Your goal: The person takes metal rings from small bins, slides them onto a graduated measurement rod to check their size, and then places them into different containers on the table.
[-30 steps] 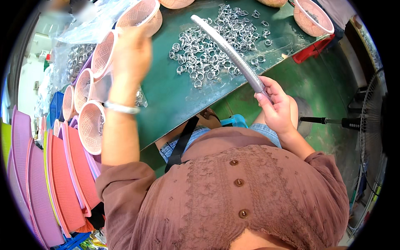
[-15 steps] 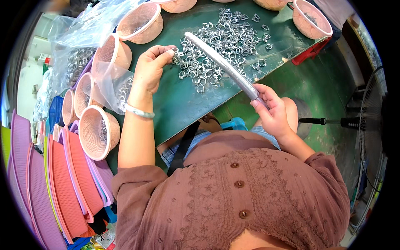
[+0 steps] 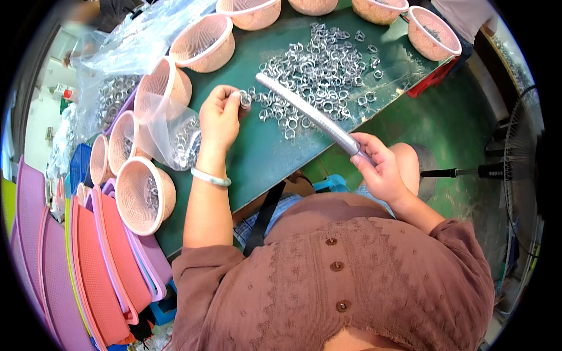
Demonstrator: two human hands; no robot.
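Observation:
My left hand [image 3: 221, 120] pinches a silver ring [image 3: 245, 99] between thumb and fingers, just above the green table [image 3: 257, 158] at the left edge of the ring pile [image 3: 322, 70]. The pile is many loose silver rings spread over the tabletop. In my right hand [image 3: 377, 167] is a ring mandrel [image 3: 310, 113], a long tapered metal stick with marks along it. I grip its thick end, and its thin tip points up and left over the pile, a short way from the left hand's ring. No ring shows on the mandrel.
Pink baskets [image 3: 145, 196] line the table's left and far sides, some with rings inside. A clear plastic bag [image 3: 187, 143] of rings lies beside my left forearm. Stacked coloured baskets [image 3: 96, 263] stand at lower left. A fan [image 3: 518, 169] is at the right; another person [image 3: 468, 17] stands far right.
The view has shifted, so the table and pile sit lower in the picture. My left hand has drawn slightly away from the pile with the ring; my right hand still grips the mandrel.

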